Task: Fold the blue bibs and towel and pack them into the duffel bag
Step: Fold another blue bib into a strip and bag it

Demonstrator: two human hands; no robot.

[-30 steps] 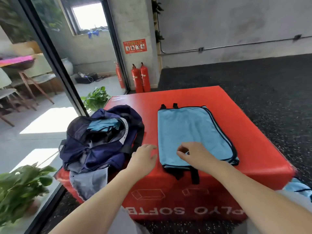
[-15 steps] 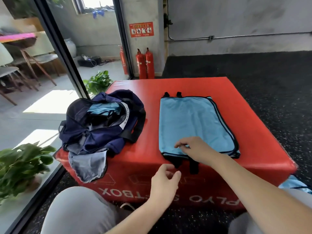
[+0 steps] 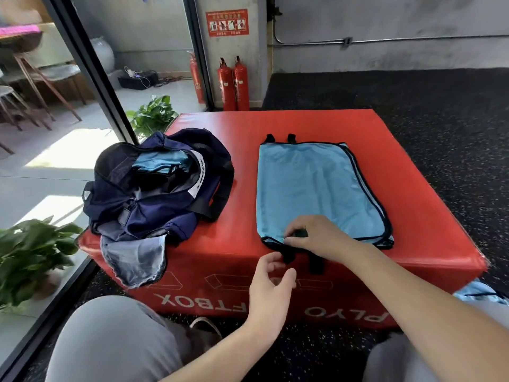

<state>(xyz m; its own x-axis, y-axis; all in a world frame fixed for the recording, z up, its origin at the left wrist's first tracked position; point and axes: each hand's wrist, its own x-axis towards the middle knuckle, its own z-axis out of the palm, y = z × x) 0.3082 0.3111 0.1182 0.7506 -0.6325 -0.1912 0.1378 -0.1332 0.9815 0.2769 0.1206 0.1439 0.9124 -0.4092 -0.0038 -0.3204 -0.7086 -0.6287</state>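
A light blue bib [image 3: 316, 188] with black edging lies flat on the top of a red soft box [image 3: 429, 216], on its right half. 2 black straps [image 3: 281, 138] stick out at the far end of the bib, and 2 more black straps [image 3: 315, 261] hang over the near edge of the box.

The right hand [image 3: 316, 237] rests on the near end of the bib. Its fingers are curled and they pinch the black edge there, beside the left hanging strap. The left hand [image 3: 271, 282] is in front of the box side, just below that strap. Its fingers and thumb are loosely curled, a little apart, and they hold nothing. I cannot tell if a fingertip touches the strap.

A dark blue duffel bag [image 3: 154, 188] sits on the left part of the box, well apart from the bib. The bag is open, and a folded light blue cloth [image 3: 159, 162] shows inside it. A grey lining of the bag hangs over the near left corner of the box.

On the right, near the floor, a piece of another light blue cloth [image 3: 479, 292] is partly visible. 2 red fire extinguishers [image 3: 234, 84] stand by the wall behind the box. Green plants [image 3: 30, 255] are on the left.
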